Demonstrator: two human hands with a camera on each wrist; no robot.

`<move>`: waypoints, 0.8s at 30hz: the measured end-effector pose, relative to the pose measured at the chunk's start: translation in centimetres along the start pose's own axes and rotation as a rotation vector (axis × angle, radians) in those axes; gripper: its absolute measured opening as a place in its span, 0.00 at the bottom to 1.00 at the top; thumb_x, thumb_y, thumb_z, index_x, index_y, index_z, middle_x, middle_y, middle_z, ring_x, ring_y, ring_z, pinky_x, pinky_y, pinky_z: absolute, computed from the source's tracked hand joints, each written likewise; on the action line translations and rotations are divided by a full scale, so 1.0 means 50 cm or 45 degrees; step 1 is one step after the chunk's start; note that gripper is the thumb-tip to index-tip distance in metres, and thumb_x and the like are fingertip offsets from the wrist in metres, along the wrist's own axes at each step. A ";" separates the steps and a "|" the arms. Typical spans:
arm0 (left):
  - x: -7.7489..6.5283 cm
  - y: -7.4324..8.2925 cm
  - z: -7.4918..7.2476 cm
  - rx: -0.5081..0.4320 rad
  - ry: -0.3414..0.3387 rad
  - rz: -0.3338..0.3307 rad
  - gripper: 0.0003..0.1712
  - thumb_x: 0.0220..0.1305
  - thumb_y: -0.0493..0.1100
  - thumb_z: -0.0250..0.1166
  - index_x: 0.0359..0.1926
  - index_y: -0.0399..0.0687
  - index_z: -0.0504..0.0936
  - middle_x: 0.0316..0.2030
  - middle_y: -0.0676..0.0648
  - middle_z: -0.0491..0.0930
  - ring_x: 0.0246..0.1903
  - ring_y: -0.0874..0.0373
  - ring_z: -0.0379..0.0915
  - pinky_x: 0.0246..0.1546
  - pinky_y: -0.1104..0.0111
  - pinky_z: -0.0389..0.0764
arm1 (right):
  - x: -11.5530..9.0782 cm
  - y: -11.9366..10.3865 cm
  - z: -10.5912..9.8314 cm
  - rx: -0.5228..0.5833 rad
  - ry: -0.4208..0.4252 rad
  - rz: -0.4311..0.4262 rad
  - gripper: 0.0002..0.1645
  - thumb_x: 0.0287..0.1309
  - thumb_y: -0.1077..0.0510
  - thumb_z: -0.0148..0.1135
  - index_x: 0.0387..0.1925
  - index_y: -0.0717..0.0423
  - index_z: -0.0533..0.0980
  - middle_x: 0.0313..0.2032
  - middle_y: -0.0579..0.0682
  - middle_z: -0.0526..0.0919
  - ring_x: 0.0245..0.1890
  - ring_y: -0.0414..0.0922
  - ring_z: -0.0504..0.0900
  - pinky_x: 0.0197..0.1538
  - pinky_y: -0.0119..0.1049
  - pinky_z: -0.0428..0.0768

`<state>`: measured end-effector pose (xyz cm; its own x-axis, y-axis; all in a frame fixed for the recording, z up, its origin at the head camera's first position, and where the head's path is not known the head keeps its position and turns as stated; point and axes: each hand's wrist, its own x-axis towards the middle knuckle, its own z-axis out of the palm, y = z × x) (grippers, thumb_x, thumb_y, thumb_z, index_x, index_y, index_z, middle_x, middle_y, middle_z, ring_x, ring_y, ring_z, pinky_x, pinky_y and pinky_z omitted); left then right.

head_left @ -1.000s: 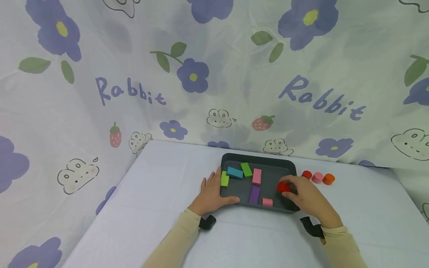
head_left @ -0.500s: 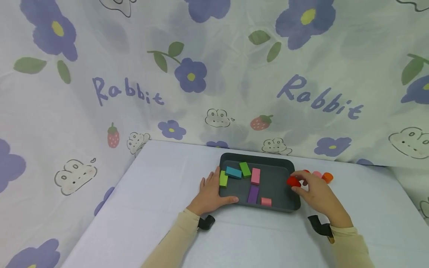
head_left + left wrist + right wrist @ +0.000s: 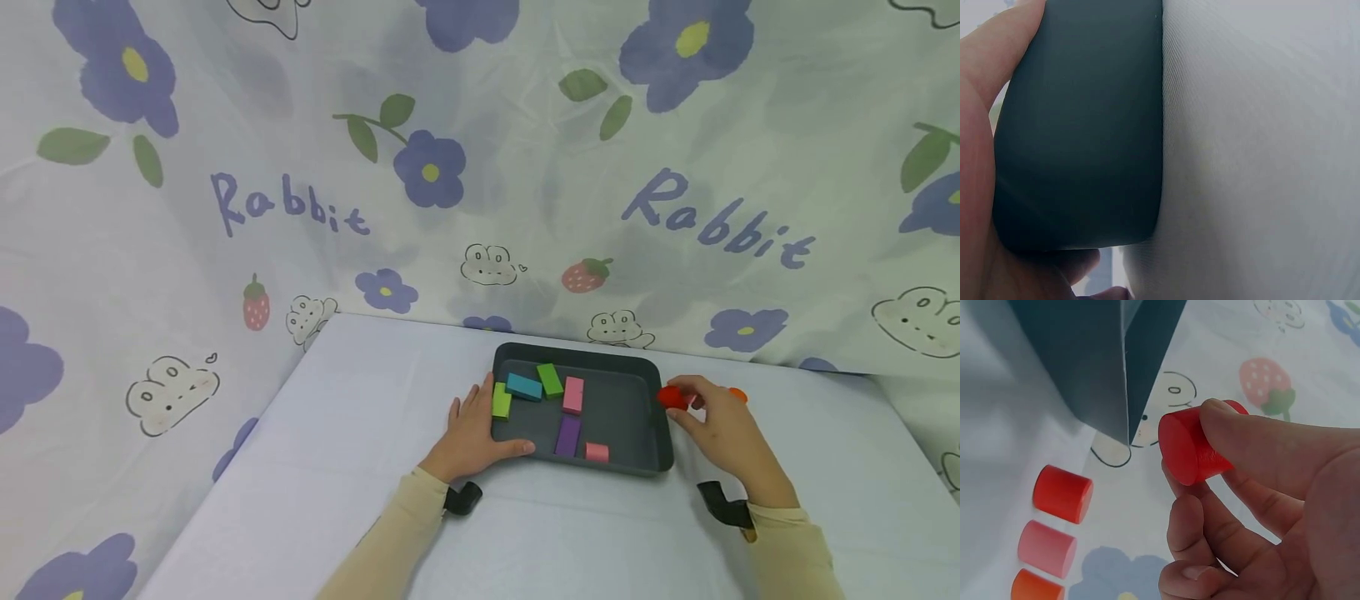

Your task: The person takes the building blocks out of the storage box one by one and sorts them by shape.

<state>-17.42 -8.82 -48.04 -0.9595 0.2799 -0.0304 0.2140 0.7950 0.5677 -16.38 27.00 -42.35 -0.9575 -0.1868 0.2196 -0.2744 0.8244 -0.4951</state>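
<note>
My right hand (image 3: 716, 425) pinches a red cylinder block (image 3: 1179, 450) between thumb and fingers, just beyond the right rim of a dark grey tray (image 3: 622, 425). The left hand (image 3: 472, 437) lies against the tray's front left corner, fingers straight along the left side and thumb along the front. Inside the tray are a lime block (image 3: 502, 402), a blue block (image 3: 524, 387), a green block (image 3: 550, 380), a pink block (image 3: 573, 395), a purple block (image 3: 567, 437) and a short pink piece (image 3: 597, 452).
Right of the tray, the right wrist view has another red cylinder (image 3: 1063, 494), a pink cylinder (image 3: 1047, 548) and an orange cylinder (image 3: 1036, 587) in a row on the white cloth. In the head view the right hand mostly covers them. A patterned curtain (image 3: 540, 183) hangs behind the table.
The right hand has carried the red cylinder from over the tray's right part, rightward and slightly back, past the rim. The left hand stays in place on the tray.
</note>
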 end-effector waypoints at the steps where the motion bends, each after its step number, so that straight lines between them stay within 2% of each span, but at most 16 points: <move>1: 0.000 0.000 0.000 0.001 0.001 0.001 0.74 0.37 0.83 0.55 0.72 0.46 0.33 0.72 0.46 0.44 0.70 0.48 0.36 0.65 0.46 0.35 | 0.000 0.002 -0.001 0.002 0.007 -0.001 0.24 0.52 0.61 0.66 0.52 0.58 0.72 0.36 0.54 0.79 0.38 0.54 0.74 0.34 0.44 0.74; 6: 0.002 -0.002 0.003 0.006 0.002 0.004 0.74 0.37 0.84 0.54 0.72 0.47 0.33 0.72 0.47 0.43 0.70 0.48 0.37 0.65 0.46 0.35 | -0.003 0.010 -0.006 0.012 0.027 0.024 0.23 0.52 0.61 0.65 0.52 0.58 0.72 0.38 0.58 0.80 0.39 0.58 0.75 0.37 0.52 0.75; 12: 0.003 -0.002 0.004 0.002 0.014 0.012 0.74 0.37 0.84 0.54 0.72 0.47 0.33 0.72 0.47 0.44 0.70 0.47 0.37 0.65 0.46 0.36 | -0.004 0.022 -0.009 -0.010 0.076 0.046 0.23 0.52 0.61 0.65 0.51 0.59 0.72 0.37 0.60 0.79 0.37 0.55 0.74 0.33 0.42 0.71; 14: 0.003 -0.002 0.004 -0.002 0.017 0.012 0.74 0.37 0.84 0.54 0.72 0.47 0.33 0.72 0.47 0.44 0.70 0.47 0.37 0.65 0.46 0.36 | -0.004 0.026 -0.010 -0.011 0.084 0.059 0.23 0.52 0.61 0.65 0.51 0.60 0.71 0.38 0.61 0.79 0.37 0.56 0.74 0.32 0.42 0.72; 20: 0.003 -0.001 0.002 0.006 0.016 0.005 0.74 0.36 0.84 0.54 0.72 0.47 0.33 0.72 0.47 0.44 0.70 0.47 0.37 0.65 0.46 0.36 | -0.006 0.032 -0.015 0.003 0.091 0.106 0.25 0.53 0.60 0.64 0.52 0.63 0.70 0.40 0.66 0.78 0.40 0.62 0.74 0.38 0.57 0.75; 24: 0.002 0.000 0.002 0.000 0.018 0.005 0.74 0.37 0.84 0.55 0.73 0.46 0.34 0.71 0.46 0.45 0.70 0.47 0.38 0.65 0.46 0.36 | -0.006 0.037 -0.019 0.000 0.081 0.131 0.26 0.54 0.59 0.64 0.53 0.63 0.69 0.42 0.67 0.78 0.40 0.63 0.74 0.39 0.59 0.75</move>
<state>-17.50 -8.76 -48.14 -0.9612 0.2753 -0.0166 0.2176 0.7939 0.5678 -16.52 29.06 -42.54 -0.9730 -0.0671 0.2207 -0.1752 0.8372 -0.5181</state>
